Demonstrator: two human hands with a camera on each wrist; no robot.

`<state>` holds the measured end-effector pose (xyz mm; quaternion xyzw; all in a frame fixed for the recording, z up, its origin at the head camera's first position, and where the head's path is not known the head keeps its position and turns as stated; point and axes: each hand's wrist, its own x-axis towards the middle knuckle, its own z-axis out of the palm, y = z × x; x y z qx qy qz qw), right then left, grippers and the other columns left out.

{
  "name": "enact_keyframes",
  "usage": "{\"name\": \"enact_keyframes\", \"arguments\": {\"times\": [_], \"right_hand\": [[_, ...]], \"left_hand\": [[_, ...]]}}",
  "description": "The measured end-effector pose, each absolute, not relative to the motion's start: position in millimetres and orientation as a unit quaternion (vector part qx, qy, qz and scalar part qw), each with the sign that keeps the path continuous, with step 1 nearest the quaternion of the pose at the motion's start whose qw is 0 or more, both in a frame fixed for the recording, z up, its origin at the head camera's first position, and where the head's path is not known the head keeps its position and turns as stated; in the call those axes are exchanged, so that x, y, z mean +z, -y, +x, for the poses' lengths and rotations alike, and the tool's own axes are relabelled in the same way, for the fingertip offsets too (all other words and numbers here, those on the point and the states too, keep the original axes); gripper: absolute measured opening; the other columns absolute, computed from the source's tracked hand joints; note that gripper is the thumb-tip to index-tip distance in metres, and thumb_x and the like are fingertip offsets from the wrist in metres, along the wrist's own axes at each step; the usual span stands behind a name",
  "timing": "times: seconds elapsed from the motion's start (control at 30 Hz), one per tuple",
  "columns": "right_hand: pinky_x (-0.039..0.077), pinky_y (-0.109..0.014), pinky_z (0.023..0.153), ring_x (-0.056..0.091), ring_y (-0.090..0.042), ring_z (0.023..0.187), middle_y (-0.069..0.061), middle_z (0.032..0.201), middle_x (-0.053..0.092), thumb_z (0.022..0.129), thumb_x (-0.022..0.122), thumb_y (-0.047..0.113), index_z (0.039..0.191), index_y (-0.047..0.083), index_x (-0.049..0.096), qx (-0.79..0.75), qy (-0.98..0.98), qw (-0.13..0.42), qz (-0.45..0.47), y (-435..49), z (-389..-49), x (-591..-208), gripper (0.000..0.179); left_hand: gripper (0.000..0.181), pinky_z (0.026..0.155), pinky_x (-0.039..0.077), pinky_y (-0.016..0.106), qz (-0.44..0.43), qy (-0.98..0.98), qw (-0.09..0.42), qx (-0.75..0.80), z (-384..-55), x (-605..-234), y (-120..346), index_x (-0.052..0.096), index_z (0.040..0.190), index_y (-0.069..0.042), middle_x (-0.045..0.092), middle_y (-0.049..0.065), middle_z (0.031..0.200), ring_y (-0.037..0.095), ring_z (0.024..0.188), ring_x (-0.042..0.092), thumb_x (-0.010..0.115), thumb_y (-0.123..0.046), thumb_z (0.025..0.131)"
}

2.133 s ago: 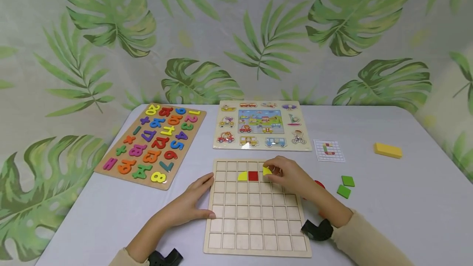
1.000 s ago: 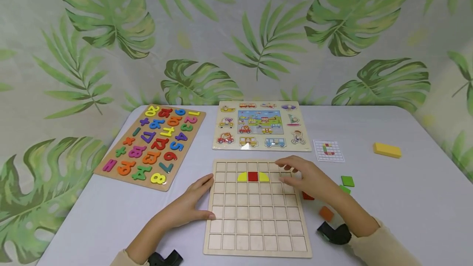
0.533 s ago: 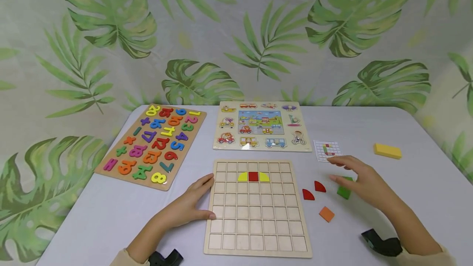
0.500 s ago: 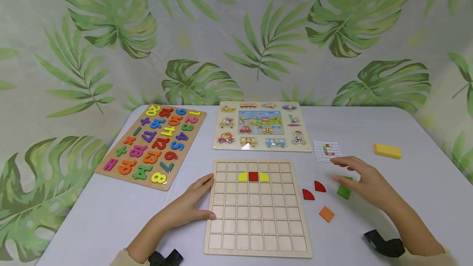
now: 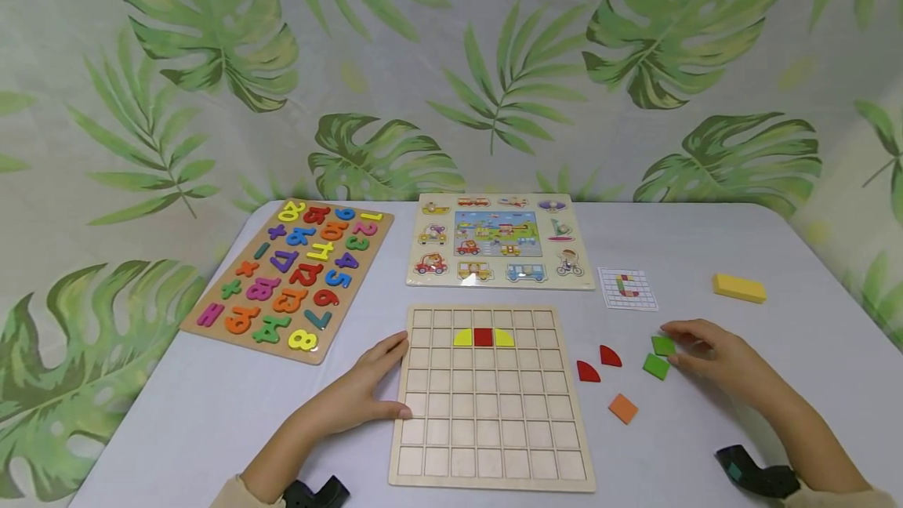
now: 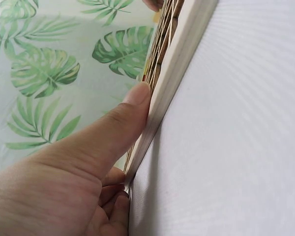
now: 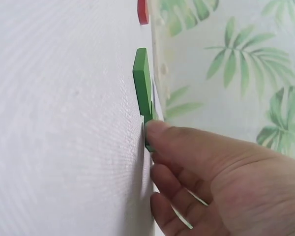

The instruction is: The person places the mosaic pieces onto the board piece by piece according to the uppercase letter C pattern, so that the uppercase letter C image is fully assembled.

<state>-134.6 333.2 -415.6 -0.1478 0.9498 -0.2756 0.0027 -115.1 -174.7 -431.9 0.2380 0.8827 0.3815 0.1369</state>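
The farther green square tile [image 5: 662, 346] lies on the bench [image 5: 677, 235], right of the wooden grid board [image 5: 487, 484], bracketed by thumb and forefinger of the right hand [image 5: 718, 356], newly arrived from the board; whether they pinch it cannot be told. With a red square [image 5: 483, 337] between two yellow quarter-circles [image 5: 462, 338] set in the grid, work appears to shift to green. The left hand [image 5: 356, 392], digits spread, rests along the board's left edge.

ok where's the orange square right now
In the head view, the orange square lies on the table just right of the grid board, below the two red quarter-circles.
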Motion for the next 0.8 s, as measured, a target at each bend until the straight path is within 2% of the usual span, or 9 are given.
{"name": "enact_keyframes", "arguments": {"times": [0.23,0.53,0.7,0.8], "right_hand": [[0.044,-0.018,0.072,0.051,-0.009,0.087,-0.003,0.099,0.058,0.08,0.069,0.017,0.104,0.006,0.061,-0.258,-0.954,-0.011,-0.15,-333,-136,-418,0.028],[0.047,-0.027,0.062,0.056,-0.028,0.084,-0.009,0.096,0.063,0.08,0.069,0.019,0.108,0.005,0.06,-0.266,-0.954,-0.058,-0.126,-318,-134,-403,0.032],[0.045,-0.028,0.064,0.053,-0.024,0.087,-0.007,0.101,0.06,0.079,0.07,0.018,0.11,0.007,0.06,-0.262,-0.949,-0.105,-0.14,-297,-133,-394,0.035],[0.044,-0.025,0.064,0.051,-0.017,0.087,-0.002,0.099,0.059,0.077,0.072,0.016,0.11,0.008,0.061,-0.264,-0.941,-0.138,-0.16,-281,-135,-390,0.036]], "left_hand": [[0.094,0.103,0.018,0.047,0.239,-0.882,0.136,0.382,-115,-431,175,0.022,0.143,-0.009,0.011,0.003,0.149,0.024,0.133,0.009,0.07,-0.045,0.071],[0.095,0.103,0.018,0.047,0.238,-0.881,0.14,0.385,-115,-430,174,0.021,0.143,-0.008,0.01,0.004,0.149,0.024,0.133,0.008,0.071,-0.044,0.071],[0.095,0.103,0.018,0.047,0.238,-0.881,0.142,0.383,-115,-431,174,0.021,0.143,-0.009,0.01,0.004,0.149,0.024,0.133,0.008,0.07,-0.045,0.071],[0.095,0.103,0.018,0.046,0.238,-0.882,0.14,0.381,-115,-431,174,0.022,0.143,-0.008,0.011,0.003,0.149,0.024,0.133,0.008,0.07,-0.045,0.071]]}}
